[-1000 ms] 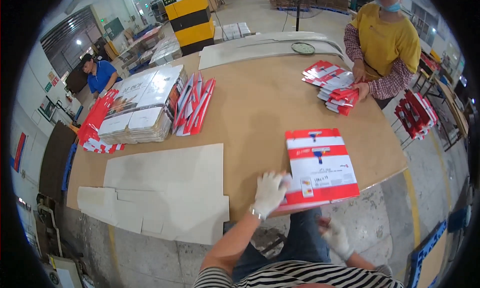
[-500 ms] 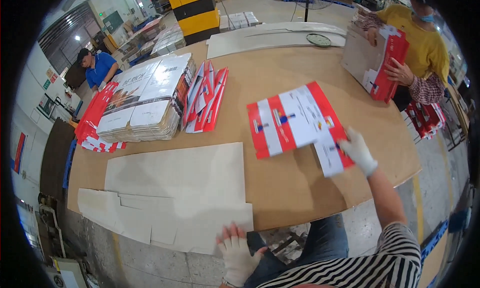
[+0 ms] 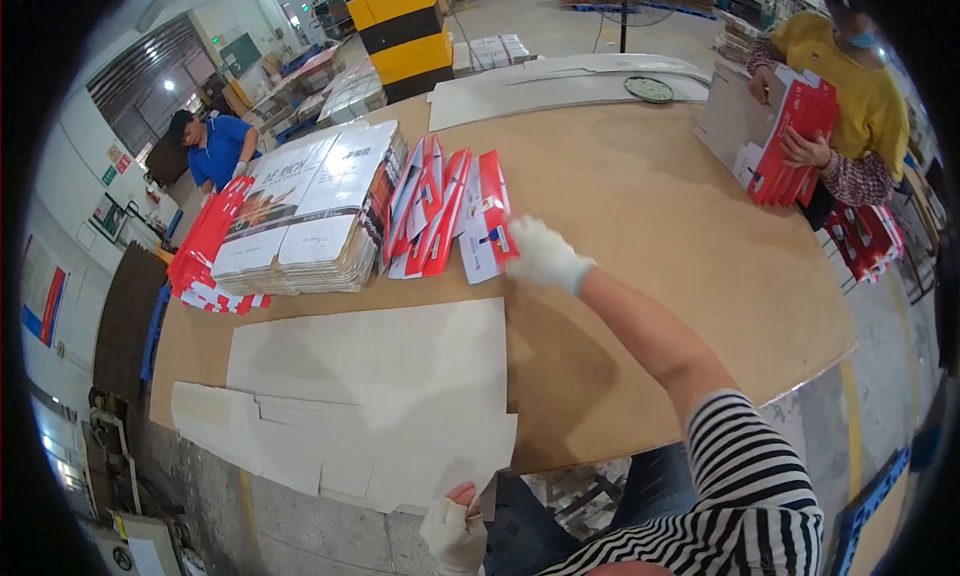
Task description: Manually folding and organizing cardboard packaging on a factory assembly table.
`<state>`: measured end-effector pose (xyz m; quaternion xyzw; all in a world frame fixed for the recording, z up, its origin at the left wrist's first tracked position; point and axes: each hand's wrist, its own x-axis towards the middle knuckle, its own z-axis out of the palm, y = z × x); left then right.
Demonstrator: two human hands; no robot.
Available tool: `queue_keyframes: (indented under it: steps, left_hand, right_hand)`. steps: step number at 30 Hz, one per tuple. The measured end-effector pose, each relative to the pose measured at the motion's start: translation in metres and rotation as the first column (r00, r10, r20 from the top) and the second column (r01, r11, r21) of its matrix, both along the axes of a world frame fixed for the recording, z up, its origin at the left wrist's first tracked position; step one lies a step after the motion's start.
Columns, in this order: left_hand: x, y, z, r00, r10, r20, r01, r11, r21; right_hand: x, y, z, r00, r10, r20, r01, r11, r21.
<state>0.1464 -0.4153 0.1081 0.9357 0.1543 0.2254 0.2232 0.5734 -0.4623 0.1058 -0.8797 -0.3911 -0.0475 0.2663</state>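
The brown counter [image 3: 720,306] fills most of my feed, its surface smooth and matte, its outline bent by the lens. On its near left I see a broad pale board [image 3: 390,366], flat and stiff, with straight slits and a stepped outline. Far to the left stands a block of flattened white boxes [image 3: 305,211], glossy on top, its layered sides showing rough paper edges. At the far right a co-worker in a yellow top [image 3: 845,76] clasps a bundle of red-and-white cartons [image 3: 790,151] upright.

Just right of the white block I have a row of slim folded cartons [image 3: 430,216], thin, shiny and pointed at the corners, overlapping at a slant. Beside that row lies a single red-and-white carton [image 3: 482,246], flat-sided and narrow, with its near right edge at the gloved right hand [image 3: 548,256]. That hand is blurred, fingers bent; I can't tell whether they pinch the carton. The left hand [image 3: 455,534], in a knitted white glove with bare fingertips, is curled by the board's near edge; I can't tell if it grips.
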Motion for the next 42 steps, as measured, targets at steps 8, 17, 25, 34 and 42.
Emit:
queue_keyframes:
  steps: [8, 17, 25, 34, 42]
  left_hand:
    - [0.060, -0.074, 0.021, 0.886, -0.458, 0.068, 0.459, 0.889, 0.004]
    - [0.097, -0.050, -0.036, 0.776, -0.561, -0.288, 0.630, 0.706, 0.323]
    - [0.115, -0.083, -0.076, 0.913, -0.390, -0.123, 0.370, 0.916, -0.156]
    - [0.139, -0.145, -0.059, 0.656, -0.752, -0.066, 0.750, 0.659, -0.057]
    - [0.168, -0.179, -0.093, 0.896, -0.415, -0.155, 0.442, 0.868, 0.227]
  right_hand:
    - [-0.213, -0.206, 0.022, 0.806, 0.591, 0.026, -0.579, 0.797, -0.170]
    - [-0.228, -0.405, 0.022, 0.950, -0.067, -0.304, 0.136, 0.968, 0.212]
    - [-0.255, -0.449, -0.032, 0.954, -0.270, -0.129, 0.288, 0.946, 0.151]
    - [-0.235, -0.424, -0.041, 0.814, -0.394, -0.427, 0.561, 0.726, 0.399]
    - [-0.235, -0.404, -0.064, 0.641, -0.673, -0.369, 0.755, 0.469, 0.458]
